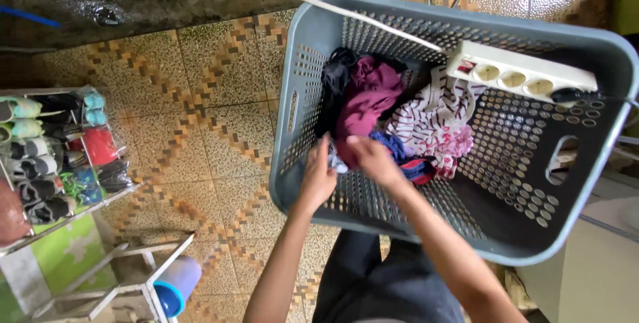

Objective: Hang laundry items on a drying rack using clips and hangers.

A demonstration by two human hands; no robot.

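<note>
A small pale cloth [337, 162] is sitting low in the grey laundry basket [299, 183], and both hands are pinching it: the left hand [318, 178] is closing its grip on one edge, the right hand [374, 159] on the other. Around it four more garments are lying heaped (maroon [366, 97], black [335, 80], striped pink-and-white [432, 120], blue-and-red [407, 160]). One white power strip [519, 75] is resting across the basket's rim. One shoe rack [50, 157] is standing on the tiled floor [200, 130].

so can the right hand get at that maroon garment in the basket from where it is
Probably yes. The right hand is already inside the grey basket, just below the maroon garment, which lies on top of the pile with nothing covering it.
</note>
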